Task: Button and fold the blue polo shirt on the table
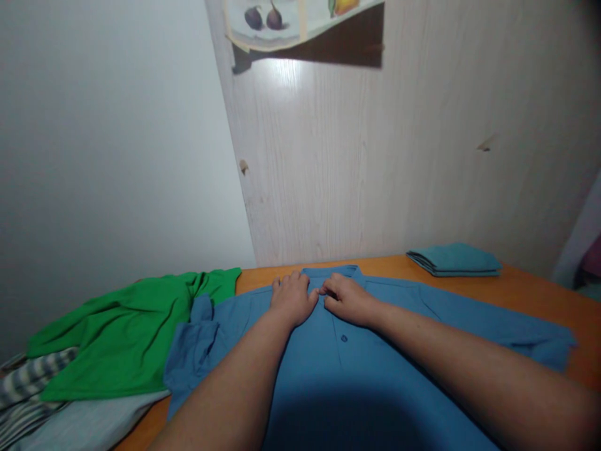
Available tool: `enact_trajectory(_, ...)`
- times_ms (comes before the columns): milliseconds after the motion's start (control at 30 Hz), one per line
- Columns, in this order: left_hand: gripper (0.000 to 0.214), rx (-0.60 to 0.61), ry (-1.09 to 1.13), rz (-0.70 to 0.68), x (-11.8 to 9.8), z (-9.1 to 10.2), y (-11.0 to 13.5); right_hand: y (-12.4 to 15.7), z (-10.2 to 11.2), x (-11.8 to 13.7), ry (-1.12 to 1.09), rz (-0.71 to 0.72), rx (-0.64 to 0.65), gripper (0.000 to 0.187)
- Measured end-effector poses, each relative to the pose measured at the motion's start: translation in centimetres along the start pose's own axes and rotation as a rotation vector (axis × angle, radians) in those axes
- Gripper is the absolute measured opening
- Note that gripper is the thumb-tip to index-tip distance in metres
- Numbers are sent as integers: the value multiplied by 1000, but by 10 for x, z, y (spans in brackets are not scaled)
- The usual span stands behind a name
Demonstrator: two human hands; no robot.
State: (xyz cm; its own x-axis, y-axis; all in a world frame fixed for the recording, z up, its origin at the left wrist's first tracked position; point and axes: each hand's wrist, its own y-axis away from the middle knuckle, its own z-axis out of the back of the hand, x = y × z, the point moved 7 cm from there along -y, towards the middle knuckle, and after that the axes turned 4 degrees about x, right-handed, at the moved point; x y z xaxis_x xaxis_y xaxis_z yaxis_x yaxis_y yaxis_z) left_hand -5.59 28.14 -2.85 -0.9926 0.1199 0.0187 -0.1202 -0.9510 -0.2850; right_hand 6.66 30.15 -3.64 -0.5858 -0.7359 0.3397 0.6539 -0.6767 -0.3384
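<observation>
A blue button-up shirt (404,326) lies spread front-up on an orange table (530,285), collar at the far side. My left hand (293,295) and my right hand (345,298) meet just below the collar, at the top of the button placket. The fingers of both are curled and pinch the fabric there; thumb and fingertips touch between the hands. One dark button (344,338) shows lower on the placket.
A green garment (126,332) lies crumpled at the left, over a striped cloth (28,382) and a grey one (89,423). A folded teal cloth (453,259) sits at the table's far right. A wood-grain panel (375,156) and white wall stand behind.
</observation>
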Motion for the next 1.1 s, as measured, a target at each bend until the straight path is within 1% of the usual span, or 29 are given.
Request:
enact_trajectory(167, 41, 5, -2, -1, 2, -2, -1, 1, 2, -1, -18, 7, -22, 17)
enact_trajectory(333, 44, 16, 5, 4, 2, -3, -2, -2, 11, -10, -187, -19, -13, 17)
enact_trajectory(467, 45, 12, -8, 5, 1, -1, -2, -1, 19, -19, -369, -99, 62, 19)
enact_trajectory(567, 45, 19, -14, 3, 1, -2, -3, 3, 27, -26, -407, -139, 118, 19)
enact_trajectory(667, 45, 27, -6, 1, 2, -3, -5, 10, 38, -38, -381, -167, 138, 19)
enact_trajectory(733, 45, 28, 3, -1, 3, -4, -6, 16, 48, -49, -330, -203, 128, 19)
enact_trajectory(800, 45, 24, 5, -6, 4, -5, -7, 25, 58, -58, -266, -243, 90, 20)
enact_trajectory(867, 46, 13, -3, -14, 4, -5, -7, 36, 69, -63, -187, -308, 15, 23)
enact_trajectory(967, 46, -7, -17, -26, 4, -5, -8, 58, 77, -54, -43, -395, -60, 30)
enact_trajectory(1033, 46, -12, -20, -35, 4, -4, -8, 74, 73, -37, 21, -366, -54, 37)
enact_trajectory(1067, 46, -12, -20, -38, 4, -4, -8, 82, 69, -27, 35, -339, -42, 44)
enact_trajectory(1100, 46, -13, -19, -40, 3, -4, -8, 89, 62, -19, 49, -324, 0, 53)
